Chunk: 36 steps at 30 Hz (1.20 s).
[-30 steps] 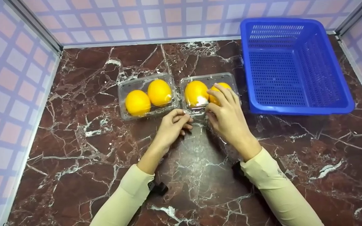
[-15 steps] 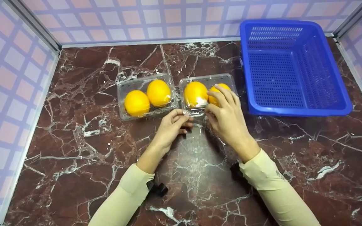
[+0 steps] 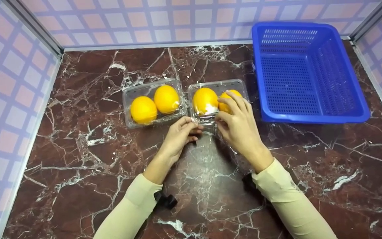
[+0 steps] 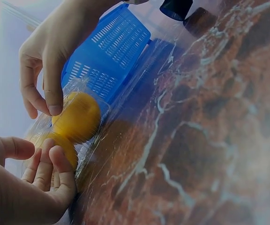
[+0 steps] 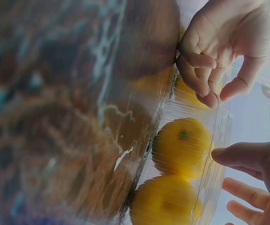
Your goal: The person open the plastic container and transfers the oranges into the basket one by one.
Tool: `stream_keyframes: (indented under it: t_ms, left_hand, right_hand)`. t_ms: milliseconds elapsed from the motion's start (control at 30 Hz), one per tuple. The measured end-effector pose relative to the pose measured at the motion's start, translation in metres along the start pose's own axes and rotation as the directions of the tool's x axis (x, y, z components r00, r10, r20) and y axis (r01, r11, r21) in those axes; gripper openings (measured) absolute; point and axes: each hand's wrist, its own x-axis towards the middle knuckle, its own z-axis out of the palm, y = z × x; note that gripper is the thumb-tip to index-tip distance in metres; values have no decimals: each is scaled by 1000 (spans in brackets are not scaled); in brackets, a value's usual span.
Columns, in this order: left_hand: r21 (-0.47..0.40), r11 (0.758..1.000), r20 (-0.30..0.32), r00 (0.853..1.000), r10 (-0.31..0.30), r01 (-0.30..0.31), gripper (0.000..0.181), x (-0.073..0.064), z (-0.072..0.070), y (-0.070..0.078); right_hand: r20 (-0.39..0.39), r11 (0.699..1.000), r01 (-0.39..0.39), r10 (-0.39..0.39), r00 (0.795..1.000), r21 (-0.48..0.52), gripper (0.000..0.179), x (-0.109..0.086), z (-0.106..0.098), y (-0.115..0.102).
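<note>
The left hand pinches the near corner of a clear plastic clamshell; the right hand, fingers apart, touches its front edge. Two oranges lie inside, beyond both grips. The thin shell probably bends and slips; better hold its stiffer rim.

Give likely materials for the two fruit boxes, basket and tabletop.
Left box and right box: likely clear plastic, glossy; yellow fruit shows through, tops catch glare.
Basket: probably molded plastic, blue, slight sheen; slotted walls.
Tabletop: polished look, white-veined dark red, soft reflections; stone or printed pattern, can't tell.
</note>
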Motion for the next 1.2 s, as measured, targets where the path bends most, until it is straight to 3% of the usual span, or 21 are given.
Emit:
stream_keyframes:
  t_ms: [667, 967, 1100, 1200]
  left_hand:
    - [-70, 998, -28, 1000, 6, -8, 7, 0, 0, 2]
    - [-50, 999, -27, 1000, -6, 4, 7, 0, 2, 1]
    - [-32, 999, -16, 1000, -6, 5, 7, -1, 2, 0]
    - [3, 1000, -10, 1000, 11, -11, 8, -1, 1, 2]
  right_hand:
    - [-8, 1000, -16, 17, 1000, 16, 6, 1, 2, -2]
    - [-4, 999, -26, 26, 1000, 33, 6, 0, 0, -1]
    - [-11, 992, -48, 49, 999, 119, 10, 0, -5, -1]
    - [-28, 966, -84, 93, 995, 244, 20, 4, -10, -2]
